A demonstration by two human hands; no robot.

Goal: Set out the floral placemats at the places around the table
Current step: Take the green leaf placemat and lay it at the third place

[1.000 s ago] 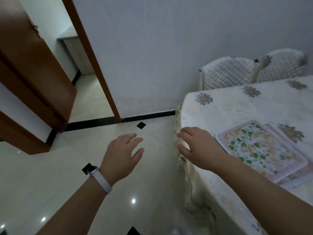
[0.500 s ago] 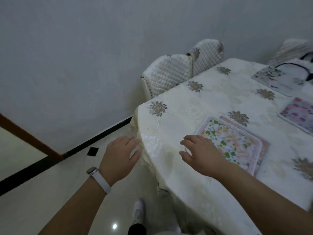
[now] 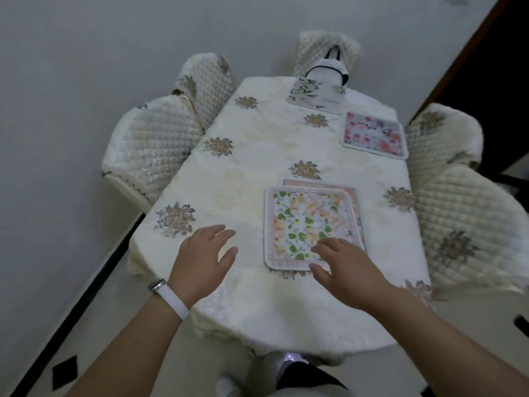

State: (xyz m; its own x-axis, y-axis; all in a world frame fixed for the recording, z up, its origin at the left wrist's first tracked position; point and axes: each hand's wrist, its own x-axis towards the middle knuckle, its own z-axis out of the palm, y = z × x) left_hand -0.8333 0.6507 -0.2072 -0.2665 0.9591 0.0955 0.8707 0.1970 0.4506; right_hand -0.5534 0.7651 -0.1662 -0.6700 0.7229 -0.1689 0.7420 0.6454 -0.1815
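A green-and-peach floral placemat lies on the near part of the table, stacked on another pinkish placemat whose far edge shows. A pink floral placemat sits at the far right place and a pale floral one at the far end. My right hand hovers over the near corner of the green mat, fingers spread, holding nothing. My left hand, wearing a white wristband, is open above the cloth to the left of the mat.
Quilted cream chairs stand at the left, far left, far end and right. A black-and-white bag rests at the far chair. A grey wall is on the left; a dark doorway is at the upper right.
The view has swung right from the doorway and floor to face the table's end. Both hands have come over the tabletop, the right one reaching the stacked mats.
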